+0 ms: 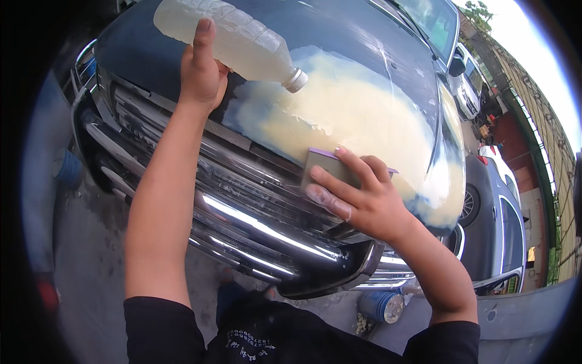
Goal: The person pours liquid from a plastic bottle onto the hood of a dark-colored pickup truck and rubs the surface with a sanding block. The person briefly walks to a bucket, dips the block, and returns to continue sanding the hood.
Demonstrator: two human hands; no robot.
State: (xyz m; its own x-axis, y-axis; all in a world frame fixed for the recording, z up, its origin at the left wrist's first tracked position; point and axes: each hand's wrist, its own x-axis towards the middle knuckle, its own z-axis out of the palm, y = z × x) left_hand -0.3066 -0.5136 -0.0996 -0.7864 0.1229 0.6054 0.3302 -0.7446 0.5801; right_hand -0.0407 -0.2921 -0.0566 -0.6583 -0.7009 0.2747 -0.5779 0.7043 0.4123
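A clear plastic bottle of cloudy liquid is tilted in my left hand, its capped neck pointing down to the right over the car hood. The thumb lies across the bottle's side; the other fingers are mostly hidden behind it. My right hand grips a greyish sanding block with a purple edge at the hood's front edge. White residue coats some of its fingers. Under and around both hands spreads a large cream-coloured patch of filler, wet-looking, with bluish-grey borders on the dark hood.
Below the hood a chrome grille and bumper guard jut toward me. On the floor stand a blue bucket near the bumper and another blue bucket at the left. A dark grey car is parked at the right, with a white vehicle farther back.
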